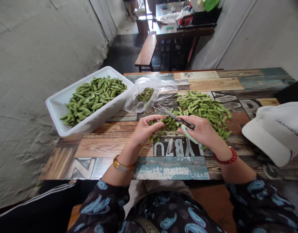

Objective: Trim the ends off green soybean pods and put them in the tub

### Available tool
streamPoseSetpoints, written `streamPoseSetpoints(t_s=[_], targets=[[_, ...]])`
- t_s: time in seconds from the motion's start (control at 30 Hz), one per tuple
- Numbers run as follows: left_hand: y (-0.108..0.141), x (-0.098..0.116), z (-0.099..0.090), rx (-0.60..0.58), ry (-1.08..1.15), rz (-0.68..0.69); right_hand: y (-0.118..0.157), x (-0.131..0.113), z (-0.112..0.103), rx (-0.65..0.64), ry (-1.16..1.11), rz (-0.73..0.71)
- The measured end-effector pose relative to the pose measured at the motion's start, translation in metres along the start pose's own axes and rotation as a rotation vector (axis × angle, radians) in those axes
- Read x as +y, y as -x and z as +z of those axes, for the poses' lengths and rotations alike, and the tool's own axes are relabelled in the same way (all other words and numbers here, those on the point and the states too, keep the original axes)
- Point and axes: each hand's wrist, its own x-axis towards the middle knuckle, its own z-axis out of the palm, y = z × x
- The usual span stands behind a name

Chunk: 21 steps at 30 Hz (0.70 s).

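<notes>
Over the middle of the patterned table [105, 147], my left hand [147, 129] pinches green pods [152, 123] between thumb and fingers. My right hand [202, 130] grips scissors [186, 130] with pale green handles; their blades are parted and point up and left, near my left fingertips. Loose pods lie under and between both hands. A bigger heap of pods [203, 108] spreads behind and right of my right hand. Behind my left hand, a clear plastic bag [135, 105] holds small green trimmings [146, 94]. A white tub [110, 111] full of pods [95, 97] stands to the left.
A white cap [277, 127] lies at the table's right edge, beside a black object. The wall is close on the left. Beyond the table are a wooden bench [147, 48] and another table [161, 29] with items on it. Someone's dark trouser leg shows at lower left.
</notes>
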Motion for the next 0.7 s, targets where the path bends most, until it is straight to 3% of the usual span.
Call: streamPoseSetpoints(t_s=[0.37, 0.7], targets=[[-0.0021, 0.0072, -0.0007, 0.081, 0.508, -0.072, 0.0015, -0.0020, 0.0024, 0.036, -0.069, -0.048], [-0.0023, 0.0092, 0.0018, 0.117, 0.579, -0.073, 0.0040, -0.0017, 0.0083, -0.052, -0.052, -0.081]])
